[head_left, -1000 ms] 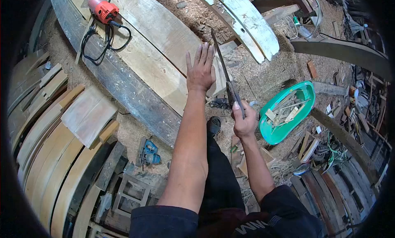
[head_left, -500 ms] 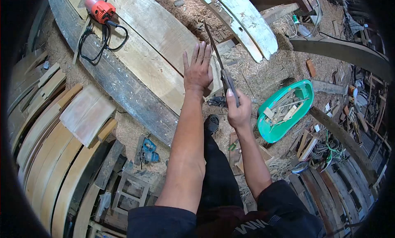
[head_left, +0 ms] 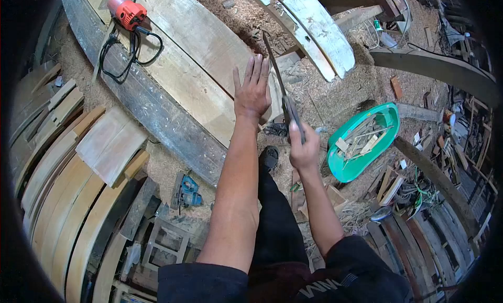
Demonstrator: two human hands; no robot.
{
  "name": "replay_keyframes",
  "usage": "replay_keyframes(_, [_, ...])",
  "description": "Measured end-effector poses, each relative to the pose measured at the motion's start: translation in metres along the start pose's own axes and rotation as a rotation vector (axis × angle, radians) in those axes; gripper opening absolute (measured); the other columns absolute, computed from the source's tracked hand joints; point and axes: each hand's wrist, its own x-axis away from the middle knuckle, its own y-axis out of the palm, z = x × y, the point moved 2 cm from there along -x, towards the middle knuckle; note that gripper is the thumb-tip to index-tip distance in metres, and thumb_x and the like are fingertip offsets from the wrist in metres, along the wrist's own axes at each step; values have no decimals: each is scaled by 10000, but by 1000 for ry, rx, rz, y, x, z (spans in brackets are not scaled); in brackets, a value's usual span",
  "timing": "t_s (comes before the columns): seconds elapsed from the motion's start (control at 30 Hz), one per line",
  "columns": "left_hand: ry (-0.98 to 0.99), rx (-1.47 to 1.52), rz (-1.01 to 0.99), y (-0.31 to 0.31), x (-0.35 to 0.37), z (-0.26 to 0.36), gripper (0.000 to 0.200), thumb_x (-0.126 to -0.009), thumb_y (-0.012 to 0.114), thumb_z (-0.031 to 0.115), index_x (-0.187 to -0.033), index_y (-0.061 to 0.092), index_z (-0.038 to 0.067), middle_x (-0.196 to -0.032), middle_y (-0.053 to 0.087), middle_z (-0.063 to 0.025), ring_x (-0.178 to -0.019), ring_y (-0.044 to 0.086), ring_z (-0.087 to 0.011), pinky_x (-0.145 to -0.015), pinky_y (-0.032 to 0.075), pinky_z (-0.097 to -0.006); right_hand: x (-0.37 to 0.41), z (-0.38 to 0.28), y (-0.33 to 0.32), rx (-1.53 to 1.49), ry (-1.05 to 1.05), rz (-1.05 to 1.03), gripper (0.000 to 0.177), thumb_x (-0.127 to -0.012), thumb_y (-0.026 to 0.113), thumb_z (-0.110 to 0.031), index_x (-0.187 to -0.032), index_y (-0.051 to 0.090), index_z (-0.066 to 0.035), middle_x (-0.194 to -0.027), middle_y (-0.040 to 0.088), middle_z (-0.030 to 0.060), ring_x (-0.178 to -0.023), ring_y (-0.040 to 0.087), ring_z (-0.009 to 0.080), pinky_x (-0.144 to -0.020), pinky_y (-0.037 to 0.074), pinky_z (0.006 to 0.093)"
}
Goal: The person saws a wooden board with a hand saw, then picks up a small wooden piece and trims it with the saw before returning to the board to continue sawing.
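My left hand (head_left: 252, 91) lies flat with spread fingers on the end of a wide light wooden board (head_left: 209, 46). In my right hand (head_left: 304, 146) is the grip of a hand saw (head_left: 279, 78), its dark blade pointing up and away beside the board's end, just right of my left fingers. The blade's contact with the wood cannot be made out. A red power tool (head_left: 126, 10) with a black coiled cord rests on the boards at the upper left.
A green tub (head_left: 346, 171) with wood scraps stands at the right. A blue power tool (head_left: 189, 192) lies on the sawdust floor. Curved planks (head_left: 73, 198) are stacked at the left. White-painted boards (head_left: 319, 28) rise at the top. My shoe (head_left: 270, 157) is below the board's end.
The saw and my right hand have shifted slightly down toward me. My left hand stays in place on the board.
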Motion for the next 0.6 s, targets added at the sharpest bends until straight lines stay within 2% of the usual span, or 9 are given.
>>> replay_keyframes(0.1, [13, -69, 10, 4, 1, -1, 666, -876, 527, 211, -1523, 374, 172, -1589, 349, -20, -1462, 326, -197, -1198, 153, -582, -26, -6, 12, 20, 40, -23, 322, -974, 582, -235, -763, 572, 8, -553, 459, 53, -536, 420, 107, -495, 351, 325])
replay_keyframes(0.13, [17, -58, 11, 4, -3, -1, 655, -886, 509, 206, -1525, 371, 170, -1588, 351, -31, -1462, 329, -205, -1195, 154, -583, -22, -9, 11, 20, 13, 1, 330, -974, 578, -236, -749, 563, 6, -553, 455, 54, -534, 420, 111, -493, 351, 327])
replay_keyframes(0.23, [22, -27, -8, 1, -3, -3, 634, -906, 472, 196, -1530, 364, 167, -1586, 354, -52, -1462, 332, -222, -1191, 150, -587, -27, -7, 7, 19, 124, -40, 340, -974, 578, -244, -745, 562, 7, -555, 458, 56, -536, 419, 115, -495, 352, 327])
replay_keyframes(0.27, [18, -17, -14, 1, -4, -3, 634, -906, 472, 197, -1529, 365, 166, -1587, 352, -51, -1464, 329, -221, -1193, 146, -588, -30, -6, 9, 40, 70, -43, 337, -974, 578, -245, -754, 574, 10, -557, 449, 50, -545, 414, 106, -499, 354, 322])
replay_keyframes(0.37, [9, 5, -22, 2, 0, -1, 640, -903, 477, 204, -1531, 361, 159, -1591, 345, -50, -1469, 318, -221, -1197, 131, -588, -48, -5, 18, 50, 91, -15, 325, -972, 581, -251, -784, 601, 13, -561, 446, 38, -549, 417, 99, -503, 357, 317])
replay_keyframes(0.4, [7, 8, -22, 1, 0, 0, 642, -901, 480, 203, -1531, 361, 160, -1590, 347, -49, -1469, 318, -221, -1198, 132, -587, -56, -1, 21, -26, 66, -13, 316, -970, 580, -257, -813, 625, 14, -564, 442, 31, -551, 418, 92, -501, 354, 313])
replay_keyframes(0.5, [5, 9, -23, 1, -2, -2, 651, -894, 489, 196, -1532, 361, 170, -1586, 354, -47, -1467, 322, -214, -1198, 135, -584, -47, -2, 14, -86, 22, 13, 316, -972, 576, -258, -819, 622, 15, -565, 444, 27, -549, 417, 89, -498, 349, 306])
replay_keyframes(0.6, [-2, -5, -43, -1, 1, 0, 656, -888, 494, 185, -1531, 362, 179, -1581, 363, -44, -1465, 325, -210, -1197, 139, -582, -18, 3, 0, -11, 53, -27, 299, -963, 582, -243, -794, 595, 3, -566, 438, 25, -545, 411, 85, -495, 342, 299])
